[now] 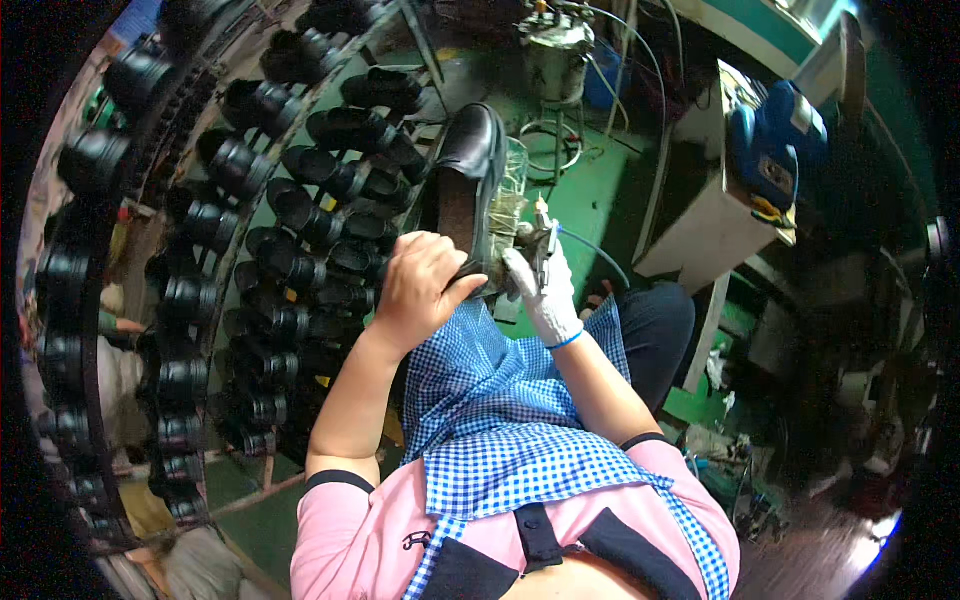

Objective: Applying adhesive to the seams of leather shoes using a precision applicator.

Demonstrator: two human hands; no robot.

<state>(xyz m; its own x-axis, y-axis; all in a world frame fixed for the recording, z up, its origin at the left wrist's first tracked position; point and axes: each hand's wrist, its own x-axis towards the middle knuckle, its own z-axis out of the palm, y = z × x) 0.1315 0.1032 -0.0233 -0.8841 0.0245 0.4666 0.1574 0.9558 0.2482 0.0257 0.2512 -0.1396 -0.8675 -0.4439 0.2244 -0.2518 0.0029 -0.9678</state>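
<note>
1. A curved rack [200, 300] is seen along the person's left, its tiers filled with many black shoes [300, 215]. Whether these are finished or waiting cannot be told.
2. A white machine cabinet [715, 215] with a blue unit on top is noted well to the right; a metal pressure pot [555, 50] with hoses stands on the green floor [590, 190] ahead.
3. A blue checked apron [500, 420] is worn over the lap.
4. One black shoe [470, 190] is held up in front of the chest, sole side turned toward the camera, toe pointing away.
5. The left hand [425, 285], bare, is closed around the heel end of this shoe.
6. The right hand [545, 290], in a white glove, is closed on a small spray tool [540, 240] fed by a thin blue hose; its tip is held just beside the shoe's right edge.
7. Judgement: work on this shoe appears to be in progress. How much of the edge has been treated is not visible.
</note>
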